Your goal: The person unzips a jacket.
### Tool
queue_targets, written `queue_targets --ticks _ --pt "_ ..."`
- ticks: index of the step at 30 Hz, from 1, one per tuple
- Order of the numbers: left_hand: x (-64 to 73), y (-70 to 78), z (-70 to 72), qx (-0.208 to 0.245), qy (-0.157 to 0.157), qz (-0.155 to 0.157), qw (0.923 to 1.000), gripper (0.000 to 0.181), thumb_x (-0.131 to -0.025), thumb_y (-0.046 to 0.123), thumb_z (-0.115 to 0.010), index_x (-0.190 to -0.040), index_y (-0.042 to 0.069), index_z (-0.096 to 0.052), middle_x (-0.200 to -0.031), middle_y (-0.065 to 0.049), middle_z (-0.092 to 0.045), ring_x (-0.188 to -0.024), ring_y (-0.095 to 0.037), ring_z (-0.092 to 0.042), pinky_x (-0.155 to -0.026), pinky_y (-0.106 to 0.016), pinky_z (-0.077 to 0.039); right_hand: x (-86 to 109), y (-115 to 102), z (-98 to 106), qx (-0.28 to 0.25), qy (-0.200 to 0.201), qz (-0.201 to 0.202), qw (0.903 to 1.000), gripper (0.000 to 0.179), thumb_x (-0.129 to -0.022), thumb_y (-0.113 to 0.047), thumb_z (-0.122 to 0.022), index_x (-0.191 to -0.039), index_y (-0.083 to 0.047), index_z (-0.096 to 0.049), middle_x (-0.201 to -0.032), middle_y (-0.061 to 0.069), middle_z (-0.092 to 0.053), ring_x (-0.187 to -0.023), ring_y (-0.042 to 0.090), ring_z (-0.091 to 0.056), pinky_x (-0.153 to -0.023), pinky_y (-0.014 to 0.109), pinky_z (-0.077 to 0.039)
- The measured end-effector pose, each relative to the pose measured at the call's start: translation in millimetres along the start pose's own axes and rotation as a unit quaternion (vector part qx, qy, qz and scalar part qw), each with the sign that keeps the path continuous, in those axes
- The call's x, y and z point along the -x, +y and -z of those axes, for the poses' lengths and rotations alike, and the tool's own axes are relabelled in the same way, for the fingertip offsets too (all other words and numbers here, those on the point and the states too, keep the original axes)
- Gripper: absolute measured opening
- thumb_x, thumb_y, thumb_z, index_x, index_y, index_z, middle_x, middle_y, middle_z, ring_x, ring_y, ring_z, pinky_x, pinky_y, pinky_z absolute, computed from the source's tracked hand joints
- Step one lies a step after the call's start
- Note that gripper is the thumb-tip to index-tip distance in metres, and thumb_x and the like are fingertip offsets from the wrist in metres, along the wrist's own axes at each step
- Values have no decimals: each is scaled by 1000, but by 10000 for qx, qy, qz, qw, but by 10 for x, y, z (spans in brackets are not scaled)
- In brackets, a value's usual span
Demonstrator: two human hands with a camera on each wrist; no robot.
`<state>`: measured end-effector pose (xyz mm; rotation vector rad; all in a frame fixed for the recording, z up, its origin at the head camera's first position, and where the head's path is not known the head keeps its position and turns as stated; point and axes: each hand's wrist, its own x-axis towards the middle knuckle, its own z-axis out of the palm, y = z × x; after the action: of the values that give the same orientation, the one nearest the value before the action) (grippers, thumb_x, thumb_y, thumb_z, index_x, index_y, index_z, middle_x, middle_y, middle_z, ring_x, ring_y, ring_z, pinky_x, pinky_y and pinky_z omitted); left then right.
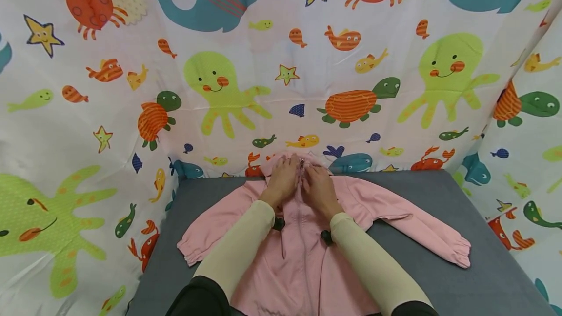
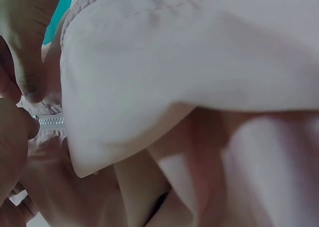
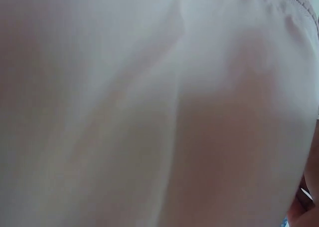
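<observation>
A pink zip-up jacket [image 1: 272, 277] lies front up with its sleeves spread to both sides. Its zipper [image 1: 302, 243] runs up the middle to the collar. At the collar, my left hand [image 1: 283, 179] pinches the cloth just left of the zipper. Opposite it, my right hand [image 1: 320, 189] holds the cloth on the other side with bent fingers. Fingertips close in around the metal zipper teeth [image 2: 51, 120] in the left wrist view. Pink cloth [image 3: 124, 112] fills most of the right wrist view and hides the right fingertips. Whether the slider is held cannot be made out.
The jacket lies on a grey table [image 1: 439, 199]. A white curtain [image 1: 263, 72] printed with sea animals hangs behind the table and along both sides. Black round pieces [image 1: 326, 238] sit under the wrists. A thin drawcord [image 1: 322, 272] trails down the jacket's front.
</observation>
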<state>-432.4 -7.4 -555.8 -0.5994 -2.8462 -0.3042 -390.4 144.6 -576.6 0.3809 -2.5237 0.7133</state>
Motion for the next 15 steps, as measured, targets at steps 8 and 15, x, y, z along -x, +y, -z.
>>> queue_targets --ticks 8,15 --pt "-29 -25 22 -108 -83 303 9994 30 -113 22 -58 -137 5 -61 -130 -14 -72 -125 -33 -60 -112 -48 -51 -100 -14 -90 -23 11 -120 9999 41 -103 -15 -76 -140 1 -70 -136 19 -74 -131 39 -67 -120 54 -48" --pt "-121 -216 -200 427 372 2 9984 25 -114 28 -54 -116 8 -68 -110 -10 -79 -105 -33 -66 -95 -51 -55 -171 -37 -118 -138 93 1 9999 33 -103 -15 -74 -133 -3 -72 -130 17 -75 -126 38 -68 -115 54 -52"
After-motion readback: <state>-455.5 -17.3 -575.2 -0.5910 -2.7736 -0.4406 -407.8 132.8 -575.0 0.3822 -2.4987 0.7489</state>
